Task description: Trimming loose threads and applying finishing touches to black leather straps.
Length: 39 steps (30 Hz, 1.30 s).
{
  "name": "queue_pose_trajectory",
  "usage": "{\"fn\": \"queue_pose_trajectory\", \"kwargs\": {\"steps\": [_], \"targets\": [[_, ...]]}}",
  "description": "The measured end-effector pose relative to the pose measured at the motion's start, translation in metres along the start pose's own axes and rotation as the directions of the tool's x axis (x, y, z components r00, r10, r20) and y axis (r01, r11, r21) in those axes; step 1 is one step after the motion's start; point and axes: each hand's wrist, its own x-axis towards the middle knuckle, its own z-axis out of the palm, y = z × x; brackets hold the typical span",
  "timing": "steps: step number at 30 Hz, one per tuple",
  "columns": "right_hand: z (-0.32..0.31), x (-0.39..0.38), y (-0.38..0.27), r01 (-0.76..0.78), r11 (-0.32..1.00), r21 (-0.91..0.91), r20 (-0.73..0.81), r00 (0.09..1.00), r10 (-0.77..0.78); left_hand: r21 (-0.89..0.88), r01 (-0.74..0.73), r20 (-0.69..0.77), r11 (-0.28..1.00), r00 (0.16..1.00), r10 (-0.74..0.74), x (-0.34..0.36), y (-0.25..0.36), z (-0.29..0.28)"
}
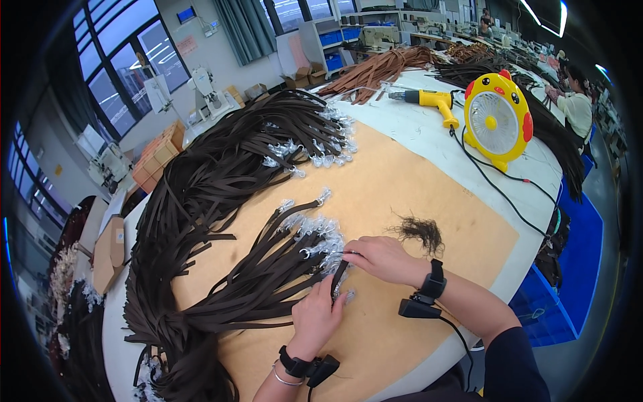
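My left hand (317,319) is closed round a dark brown strap (340,273), thumb and fingers pinching it below its upper end. My right hand (383,258) is closed at that end, with a thin, dark, shiny piece (351,252) showing at its fingertips; its kind is hard to make out. Beside both hands a fanned bunch of similar straps (261,288) lies on the tan sheet (429,181). Their ends carry metal clasps in clear plastic wrap (321,234). Just beyond my right hand sits a small heap of dark thread trimmings (420,232).
A large heap of dark straps (201,161) curves along the left. Farther back are a yellow heat gun (435,104), a yellow chick-shaped fan (494,120) with trailing cords and brown straps (382,67). A blue bin (583,268) stands beyond the table's right edge. A person (575,100) works at far right.
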Motion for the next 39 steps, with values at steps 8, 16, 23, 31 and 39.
{"fn": "queue_pose_trajectory", "kwargs": {"steps": [8,16,23,31,39], "targets": [[0.019,0.044,0.001,0.003,0.976,-0.219,0.179,0.983,0.037,0.09,-0.001,-0.023,0.996,1.0,0.003,-0.003,-0.001,0.004],[-0.015,0.007,-0.001,-0.141,0.988,0.067,0.049,0.989,0.138,-0.101,-0.154,-0.138,0.983,0.981,0.139,-0.02,0.014,-0.022],[-0.042,-0.091,-0.01,-0.208,0.957,0.204,0.228,0.96,0.16,-0.082,-0.201,0.254,0.976,0.943,0.215,-0.072,-0.002,-0.014],[-0.031,-0.138,-0.01,-0.285,0.934,0.217,0.228,0.945,0.235,-0.17,-0.273,0.054,0.947,0.957,0.286,-0.048,0.02,-0.003],[-0.023,-0.149,-0.014,-0.306,0.912,0.272,0.146,0.95,0.275,-0.316,-0.188,0.155,0.93,0.957,0.247,-0.027,0.047,0.013]]}}
